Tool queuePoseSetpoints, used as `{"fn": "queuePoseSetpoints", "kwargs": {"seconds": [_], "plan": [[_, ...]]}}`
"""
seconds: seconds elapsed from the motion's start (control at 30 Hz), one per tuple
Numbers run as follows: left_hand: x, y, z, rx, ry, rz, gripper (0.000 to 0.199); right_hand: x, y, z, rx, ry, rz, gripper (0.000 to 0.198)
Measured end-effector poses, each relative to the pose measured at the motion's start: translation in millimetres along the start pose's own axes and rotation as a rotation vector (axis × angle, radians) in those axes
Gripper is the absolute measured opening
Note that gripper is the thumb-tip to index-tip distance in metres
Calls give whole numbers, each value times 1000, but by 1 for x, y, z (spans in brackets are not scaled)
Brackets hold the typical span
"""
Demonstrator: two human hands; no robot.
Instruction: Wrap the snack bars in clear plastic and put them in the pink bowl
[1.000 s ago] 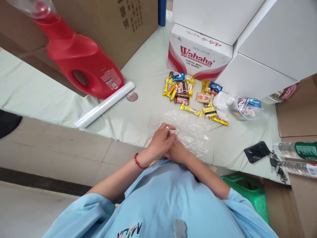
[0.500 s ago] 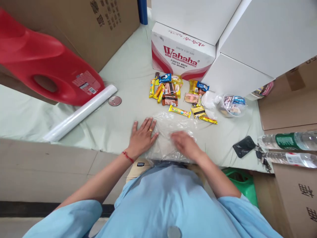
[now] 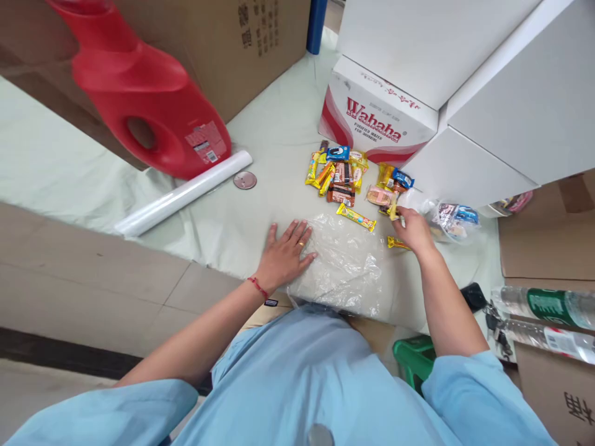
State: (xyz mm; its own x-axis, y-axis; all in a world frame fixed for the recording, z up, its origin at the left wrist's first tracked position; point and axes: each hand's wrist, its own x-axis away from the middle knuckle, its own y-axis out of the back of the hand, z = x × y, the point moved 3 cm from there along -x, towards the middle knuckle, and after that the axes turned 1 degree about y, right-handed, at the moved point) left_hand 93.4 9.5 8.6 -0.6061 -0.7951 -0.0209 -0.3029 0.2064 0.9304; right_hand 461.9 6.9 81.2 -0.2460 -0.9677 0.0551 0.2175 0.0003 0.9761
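Head view of two bare hands at a cloth-covered table. The right hand, right of centre in the frame, has thumb and fingers brought together on a small yellow packet, which appears to be pinched by its edge; the fingers hide much of it, so its long axis cannot be read with confidence. The left hand, near the centre, holds nothing: it lies palm down with fingers spread, on the left margin of a crumpled clear plastic sheet.

Principal relation: the sheet lies to the lower left of the pinched packet, between the two hands, with its near edge at the person's shirt. The left hand touches the sheet; the right hand is apart from it, beyond its upper right corner.

Adjacent items: a yellow bar lies just above the sheet, its long axis sloping from upper left to lower right. A gold stick packet shows below the right hand, partly covered by it. A cluster of wrapped snacks sits above the bar.
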Motion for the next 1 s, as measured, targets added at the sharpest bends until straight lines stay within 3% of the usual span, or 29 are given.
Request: {"fn": "queuePoseSetpoints", "kwargs": {"seconds": [0.07, 0.13, 0.23, 0.3, 0.37, 0.43, 0.5, 0.6, 0.67, 0.87, 1.0], "plan": [[0, 0, 0, 13, -7, -3, 66, 9, 10, 3, -302, -43, -85, 50], [0, -1, 1, 20, -12, -7, 67, 23, 9, 15, -644, -77, -19, 53], [0, -3, 1, 16, -8, -11, 67, 48, -13, 55, -908, -17, 372, 52], [0, -3, 1, 6, -6, -5, 67, 64, -33, 87, -901, 122, 644, 49], [0, -4, 1, -4, -9, -3, 67, 73, -51, 111, -828, 286, 771, 47], [0, -4, 1, -9, -14, -9, 68, 74, -62, 124, -710, 398, 734, 45], [1, -4, 1, -10, -15, -17, 68, 68, -64, 127, -544, 416, 561, 44], [1, -3, 1, -3, -13, -23, 67, 63, -52, 121, -293, 293, 228, 43], [0, -3, 1, 0, -14, -24, 66, 69, -45, 122, -192, 233, 116, 43], [0, -5, 3, -37, -19, -44, 63, 106, -60, 143, -6, 277, 173, 62], [1, -7, 4, -45, -31, -50, 64, 109, -60, 130, -8, 258, 174, 49]]}}
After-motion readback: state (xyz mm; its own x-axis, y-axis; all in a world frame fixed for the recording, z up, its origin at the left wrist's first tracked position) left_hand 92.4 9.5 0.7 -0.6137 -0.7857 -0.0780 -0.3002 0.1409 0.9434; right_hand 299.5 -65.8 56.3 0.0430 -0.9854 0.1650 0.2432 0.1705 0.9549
